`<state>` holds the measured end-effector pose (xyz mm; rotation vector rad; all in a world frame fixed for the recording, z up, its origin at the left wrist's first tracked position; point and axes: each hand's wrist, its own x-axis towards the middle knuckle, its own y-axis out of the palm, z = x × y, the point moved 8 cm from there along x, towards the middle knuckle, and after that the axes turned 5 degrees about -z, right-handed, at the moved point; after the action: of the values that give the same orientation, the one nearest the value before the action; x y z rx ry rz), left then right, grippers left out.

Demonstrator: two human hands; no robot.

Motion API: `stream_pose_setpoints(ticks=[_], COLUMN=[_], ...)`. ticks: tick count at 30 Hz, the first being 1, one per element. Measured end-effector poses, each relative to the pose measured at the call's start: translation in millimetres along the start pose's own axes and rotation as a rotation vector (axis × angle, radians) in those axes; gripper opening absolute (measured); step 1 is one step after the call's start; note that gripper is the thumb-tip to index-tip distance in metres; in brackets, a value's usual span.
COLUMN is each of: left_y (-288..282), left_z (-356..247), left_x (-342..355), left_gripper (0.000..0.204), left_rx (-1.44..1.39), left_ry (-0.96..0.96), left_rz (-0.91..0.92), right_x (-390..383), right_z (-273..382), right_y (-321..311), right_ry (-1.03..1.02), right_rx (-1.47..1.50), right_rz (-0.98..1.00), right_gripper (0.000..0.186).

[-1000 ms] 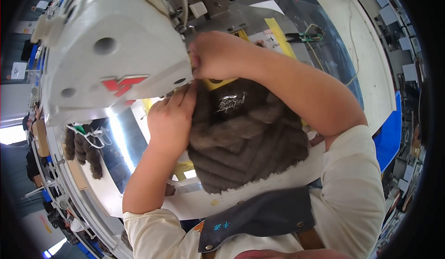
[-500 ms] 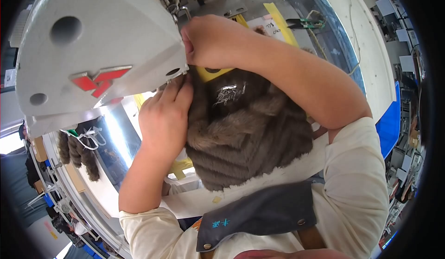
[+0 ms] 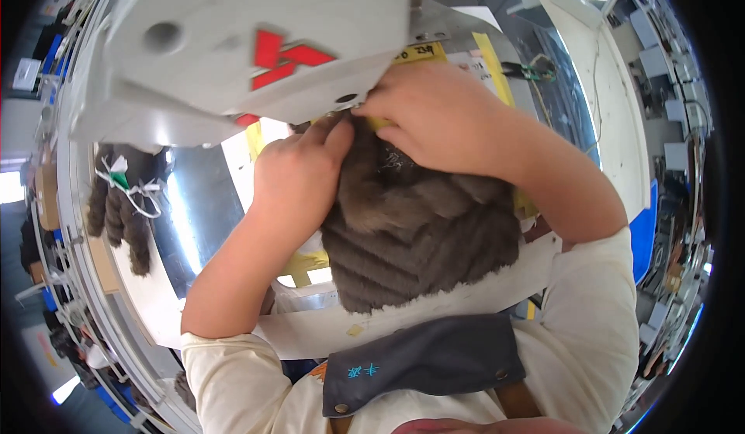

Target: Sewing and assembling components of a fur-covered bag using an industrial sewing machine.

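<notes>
Brown fur piece (image 3: 427,236) lies on the pale worktop (image 3: 617,127) in front of the person, its upper left part running up to the lower edge of a white machine head (image 3: 194,69). Slanting ridges in the pile meet in a chevron, and the near edge is ragged with whitish fringe. Near the top, a dark patch (image 3: 396,157) with silvery script is partly covered by the right hand (image 3: 446,116).

The left hand (image 3: 299,174) rests along the fur's upper left edge, its fingers bent and close together, the tips just under the machine head. The right hand reaches in from the other side, its fingers curled and narrow, the foremost tip near those of the left. Whether either hand pinches the fur or only presses on it, one cannot tell.

Beyond the right wrist, a strip of yellow tape (image 3: 493,69) and a small dark tool (image 3: 521,70) with green on it lie on the far side. Well apart at the left is a bundle of brown fur strips (image 3: 133,236) with a white cord (image 3: 140,189). A blue bin (image 3: 642,240) stands beside the worktop on the right.
</notes>
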<state>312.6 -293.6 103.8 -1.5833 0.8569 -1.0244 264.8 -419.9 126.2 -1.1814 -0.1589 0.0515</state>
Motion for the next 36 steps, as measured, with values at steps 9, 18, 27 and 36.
stream_pose_setpoints(ticks=[9,18,27,36], left_y=[-5,-6,-6,-13], left_z=[2,1,0,-3], left_x=[-3,-5,-8,-13], left_gripper=[0.025,0.027,0.032,0.037], left_rx=[-0.053,-0.075,-0.016,0.014], left_ry=[0.024,0.026,0.013,0.074], left_rz=[-0.032,-0.083,-0.09,-0.192], right_x=[-3,-1,3,4], right_z=[14,25,25,23], right_y=[13,17,16,17], right_ry=[-0.134,-0.151,-0.129,-0.08], right_rx=[0.004,-0.166,-0.183,-0.192], right_rz=[-0.136,-0.068,-0.094,-0.069], right_gripper=[0.027,0.021,0.013,0.014])
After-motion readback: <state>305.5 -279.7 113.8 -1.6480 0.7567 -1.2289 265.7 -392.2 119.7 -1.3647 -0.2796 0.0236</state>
